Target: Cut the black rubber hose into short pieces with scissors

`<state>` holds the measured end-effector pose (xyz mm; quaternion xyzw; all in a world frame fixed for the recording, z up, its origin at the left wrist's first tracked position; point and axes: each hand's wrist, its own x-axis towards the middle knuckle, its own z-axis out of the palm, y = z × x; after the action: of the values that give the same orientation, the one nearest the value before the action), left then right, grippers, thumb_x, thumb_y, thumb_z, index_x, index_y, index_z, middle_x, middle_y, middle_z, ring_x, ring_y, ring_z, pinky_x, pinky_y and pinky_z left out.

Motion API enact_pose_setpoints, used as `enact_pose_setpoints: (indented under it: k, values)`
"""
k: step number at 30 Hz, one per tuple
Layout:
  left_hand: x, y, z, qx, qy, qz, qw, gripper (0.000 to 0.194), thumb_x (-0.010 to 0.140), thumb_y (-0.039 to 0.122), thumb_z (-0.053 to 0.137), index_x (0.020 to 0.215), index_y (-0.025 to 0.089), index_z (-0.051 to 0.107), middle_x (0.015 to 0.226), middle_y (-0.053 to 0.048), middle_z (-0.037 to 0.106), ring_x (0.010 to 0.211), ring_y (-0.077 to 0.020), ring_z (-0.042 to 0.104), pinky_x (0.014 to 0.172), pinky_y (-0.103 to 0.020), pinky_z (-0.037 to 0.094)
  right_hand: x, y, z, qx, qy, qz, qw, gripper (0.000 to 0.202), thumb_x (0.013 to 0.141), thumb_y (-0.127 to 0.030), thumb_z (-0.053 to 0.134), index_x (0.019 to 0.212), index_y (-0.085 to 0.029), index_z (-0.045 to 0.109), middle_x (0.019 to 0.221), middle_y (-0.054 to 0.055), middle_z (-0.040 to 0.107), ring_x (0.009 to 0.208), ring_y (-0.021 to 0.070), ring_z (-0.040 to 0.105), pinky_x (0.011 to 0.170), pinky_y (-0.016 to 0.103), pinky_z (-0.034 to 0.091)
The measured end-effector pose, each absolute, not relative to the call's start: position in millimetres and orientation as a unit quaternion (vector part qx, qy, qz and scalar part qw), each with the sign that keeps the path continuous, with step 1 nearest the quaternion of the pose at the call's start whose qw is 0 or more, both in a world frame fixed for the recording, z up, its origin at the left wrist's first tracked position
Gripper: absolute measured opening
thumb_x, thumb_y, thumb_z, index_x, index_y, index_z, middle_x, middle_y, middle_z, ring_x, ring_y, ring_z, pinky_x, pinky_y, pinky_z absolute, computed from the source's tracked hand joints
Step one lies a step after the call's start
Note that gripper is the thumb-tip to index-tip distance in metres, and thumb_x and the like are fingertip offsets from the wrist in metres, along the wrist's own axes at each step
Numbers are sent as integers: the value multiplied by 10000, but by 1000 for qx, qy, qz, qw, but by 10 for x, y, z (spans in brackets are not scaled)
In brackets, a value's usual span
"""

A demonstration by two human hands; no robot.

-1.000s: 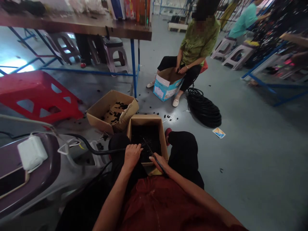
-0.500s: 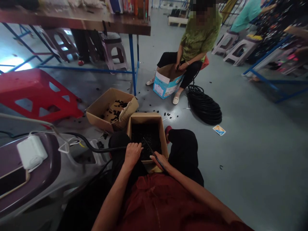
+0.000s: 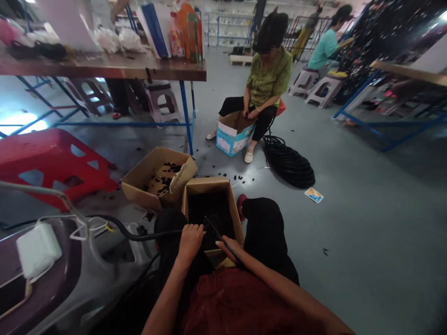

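Note:
My left hand [image 3: 191, 239] is closed round a black rubber hose [image 3: 150, 236] that runs in from the left, over my left knee. In my right hand [image 3: 228, 247] is a long, thin dark blade [image 3: 213, 228], its tip pointing up and left near the hose end; whether it is a knife or part of shears I cannot make out. Both hands are over the near edge of an open cardboard box [image 3: 238, 218] between my knees. Dark contents [image 3: 209, 207], too dim to tell apart, lie in that box.
A second cardboard box [image 3: 139, 195] with black pieces adjoins it on the left. Beyond sits a person [image 3: 268, 79] with a blue box [image 3: 226, 139] and a coiled black hose [image 3: 288, 163]. A red stool [image 3: 52, 158], grey stool [image 3: 115, 279] and table [image 3: 157, 70] stand left.
The view has tilted up, so the surroundings appear lower and more of the room shows. My hands keep nearly the same hold on the hose and the blade.

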<state>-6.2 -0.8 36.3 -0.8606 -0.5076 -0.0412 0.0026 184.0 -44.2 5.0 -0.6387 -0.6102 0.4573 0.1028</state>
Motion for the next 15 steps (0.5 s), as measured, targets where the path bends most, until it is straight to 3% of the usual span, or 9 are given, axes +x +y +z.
enact_pose_setpoints:
  k: [15]
  values:
    - [-45, -38, 318, -868, -496, -18, -7, 157, 901, 258, 485, 931, 169, 611, 819, -85, 605, 814, -240, 535, 761, -369, 336, 1876, -531, 57, -644, -604, 461, 93, 221, 879, -377, 501, 771, -194, 559, 721, 25, 616, 716, 179, 590, 632, 247, 359]
